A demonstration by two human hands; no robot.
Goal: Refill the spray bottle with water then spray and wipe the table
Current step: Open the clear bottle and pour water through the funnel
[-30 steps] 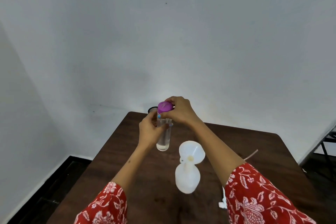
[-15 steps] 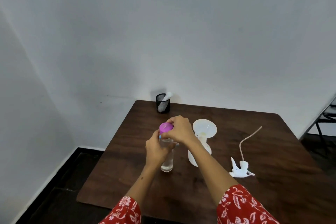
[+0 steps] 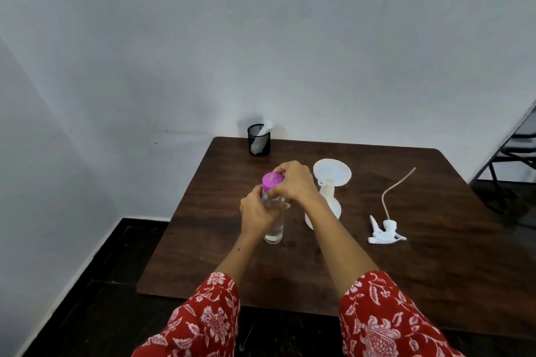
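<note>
So there's a dark brown wood-grain tabletop (image 3: 435,269), square with rounded corners and a bit of sheen, pushed up against a plain white wall (image 3: 261,38). Standing on it is a tall, slim clear plastic water bottle (image 3: 274,229) with a round purple cap (image 3: 272,180); you can see straight through the lower part to the wood.

The left hand (image 3: 256,211) is wrapped around the upper body of that bottle, fingers curled on it. The right hand (image 3: 293,181) comes over the top and grips the purple cap with fingertips and thumb, so both hands are clamped on the same bottle. Both arms have red floral-print fabric sleeves (image 3: 385,319).

Just to the right of the clear bottle stands the white, rounded translucent plastic spray bottle (image 3: 333,206), with a wide white plastic funnel (image 3: 332,172) sitting in its neck, tilted a little. The right forearm crosses in front of its lower left side. Further right, lying flat on the wood, is the white plastic trigger sprayer head (image 3: 384,233) with its thin tan dip tube (image 3: 396,185) curving up and away.

At the back left corner there's a black wire-mesh cup (image 3: 259,140) with something white and rolled leaning inside. A dark metal chair frame (image 3: 510,153) pokes in at the right edge.
</note>
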